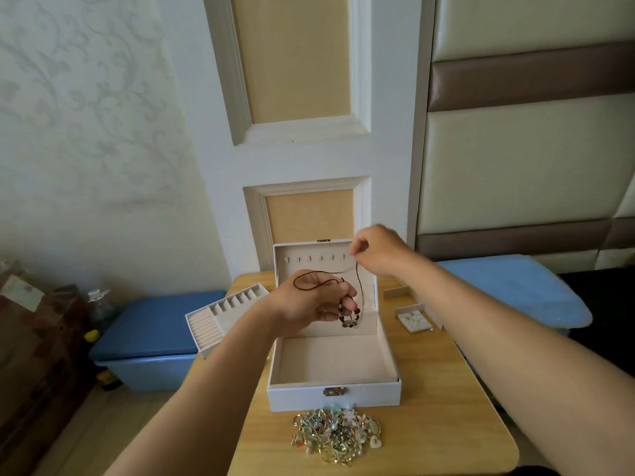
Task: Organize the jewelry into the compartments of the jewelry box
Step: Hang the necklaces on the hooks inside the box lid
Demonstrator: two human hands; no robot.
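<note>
Both arms reached above the open white jewelry box [299, 395] on the wooden counter [429, 424]. The left hand [302, 307] curled its fingers [343, 290] round the beaded end of a dark cord necklace [349, 321]; the right hand [378, 250] pinched the thin cord higher up.

pieces in the jewelry pile [338, 438] blur together; the left hand [309, 305] hides part of the lid [287, 257].
</note>
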